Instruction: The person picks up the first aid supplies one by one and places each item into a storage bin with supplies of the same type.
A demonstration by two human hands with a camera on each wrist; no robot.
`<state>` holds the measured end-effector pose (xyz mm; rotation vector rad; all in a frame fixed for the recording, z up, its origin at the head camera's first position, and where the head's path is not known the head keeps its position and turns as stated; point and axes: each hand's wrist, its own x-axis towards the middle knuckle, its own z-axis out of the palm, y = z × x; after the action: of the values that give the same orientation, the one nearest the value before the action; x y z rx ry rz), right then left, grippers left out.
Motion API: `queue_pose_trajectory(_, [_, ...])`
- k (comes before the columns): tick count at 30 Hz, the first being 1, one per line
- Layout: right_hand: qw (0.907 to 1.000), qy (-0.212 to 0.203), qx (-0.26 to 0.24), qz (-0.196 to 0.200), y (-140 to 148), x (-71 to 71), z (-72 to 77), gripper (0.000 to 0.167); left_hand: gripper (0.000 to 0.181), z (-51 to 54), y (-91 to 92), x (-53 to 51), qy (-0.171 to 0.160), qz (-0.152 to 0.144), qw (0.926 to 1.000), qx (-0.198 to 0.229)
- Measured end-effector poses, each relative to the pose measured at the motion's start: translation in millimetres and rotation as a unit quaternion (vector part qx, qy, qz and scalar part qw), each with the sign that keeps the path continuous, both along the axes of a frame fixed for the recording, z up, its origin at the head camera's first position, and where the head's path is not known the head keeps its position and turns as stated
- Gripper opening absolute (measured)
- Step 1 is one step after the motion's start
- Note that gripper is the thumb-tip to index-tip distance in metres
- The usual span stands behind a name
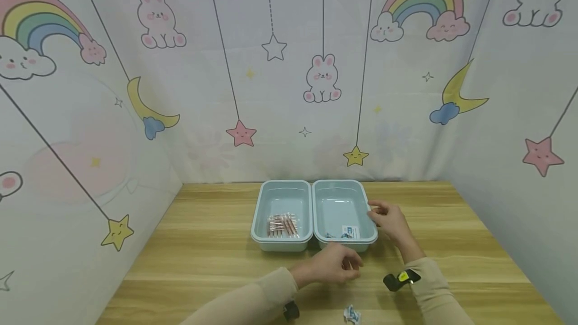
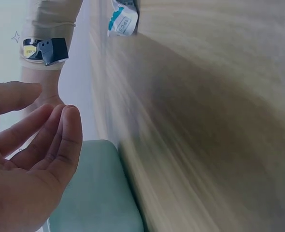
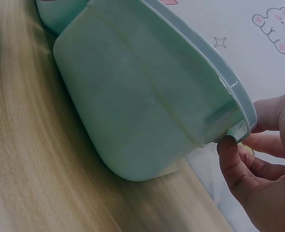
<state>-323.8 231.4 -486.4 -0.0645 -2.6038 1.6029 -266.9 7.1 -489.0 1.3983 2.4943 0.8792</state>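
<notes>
My right hand (image 1: pixel 390 222) is at the right rim of the right light-blue plastic bin (image 1: pixel 371 204). In the right wrist view its fingers (image 3: pixel 236 166) pinch the rim's corner. Small white-and-blue packets (image 1: pixel 349 232) lie at the near end inside this bin. My left hand (image 1: pixel 331 263) hovers in front of the bins with loosely bent fingers, and nothing shows between them in the left wrist view. On the table near the front edge lies a small white-and-blue packet (image 1: pixel 351 314), partly cut off in the left wrist view.
The left light-blue bin (image 1: pixel 259 214) stands side by side with the right one and contains several clear-wrapped reddish-brown sticks (image 1: pixel 282 225). Both bins stand on a wood-grain table (image 1: pixel 217 245) near the patterned back curtain (image 1: pixel 289 114). Curtains also enclose the sides.
</notes>
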Motion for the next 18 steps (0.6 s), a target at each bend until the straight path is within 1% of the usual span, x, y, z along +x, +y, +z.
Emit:
queue_pose_trajectory(6, [1.0, -0.001, 0.001, 0.0, -0.1, 0.7, 0.5, 0.038, 0.019, -4.2, 0.6, 0.0, 0.0, 0.003, 0.9999, 0.011])
queue_pose_trajectory(10, [1.0, -0.001, 0.003, -0.001, -0.4, 2.2, 2.3, 0.039, 0.02, -5.0, 0.5, -0.1, 0.004, 0.0, 1.0, 0.009])
queue_pose_trajectory(15, [1.0, -0.005, 0.004, -0.007, -0.7, 1.9, 1.8, 0.038, 0.021, -5.4, 0.7, 1.9, -0.001, -0.007, 1.0, 0.007])
queue_pose_trajectory(18, [0.9999, -0.006, 0.007, -0.009, -0.2, 1.0, 1.3, 0.038, 0.022, -5.5, 1.1, 3.0, 0.0, -0.004, 1.0, 0.006])
